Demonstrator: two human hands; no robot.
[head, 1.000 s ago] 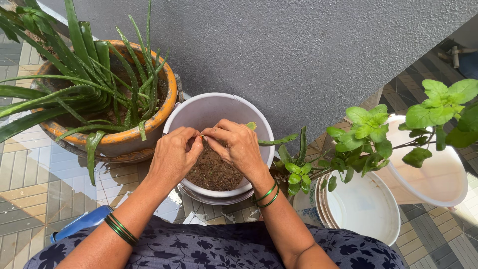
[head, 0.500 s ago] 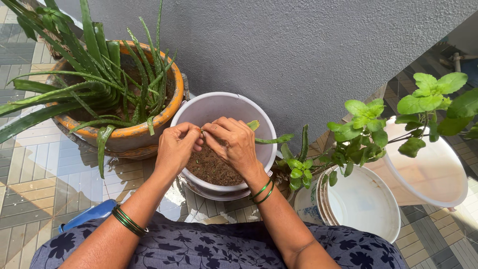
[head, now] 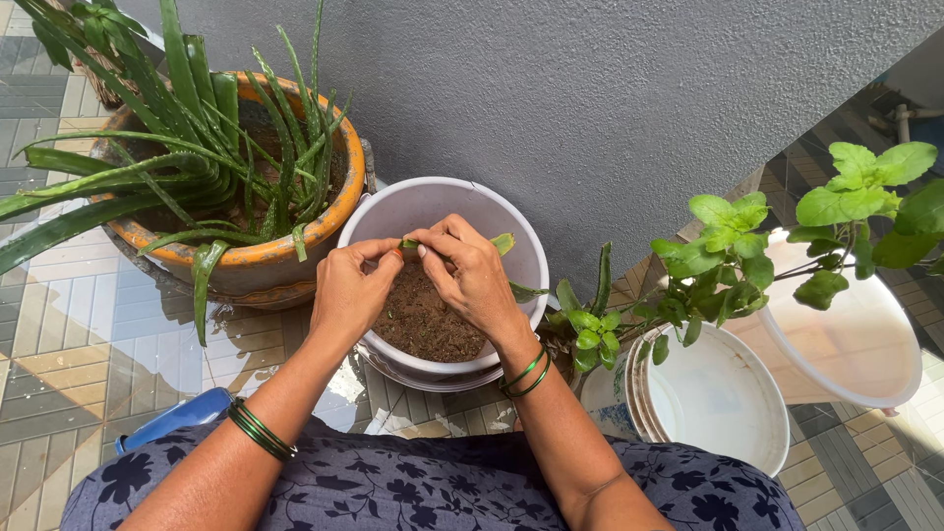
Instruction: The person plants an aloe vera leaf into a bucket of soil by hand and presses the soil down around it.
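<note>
In the head view, both hands are over a white plastic pot (head: 511,241) that is partly filled with brown soil (head: 423,324). The left hand (head: 352,290) and the right hand (head: 470,275) meet above the soil, and their fingertips are closed on a small green aloe cutting (head: 503,242). The left hand pinches one end of it; the right hand grips the rest, and the pale green tip comes out behind the right fingers, near the far rim of the pot. Each wrist carries green bangles (head: 262,431).

To the left of the white pot, just beside it, stands an orange clay pot (head: 324,221) with a big aloe plant (head: 187,147). To the right there is a leafy green plant (head: 728,246), stacked white buckets (head: 718,408) and another white tub (head: 865,354). The floor is tiled (head: 88,344), and a grey wall (head: 590,98) is behind.
</note>
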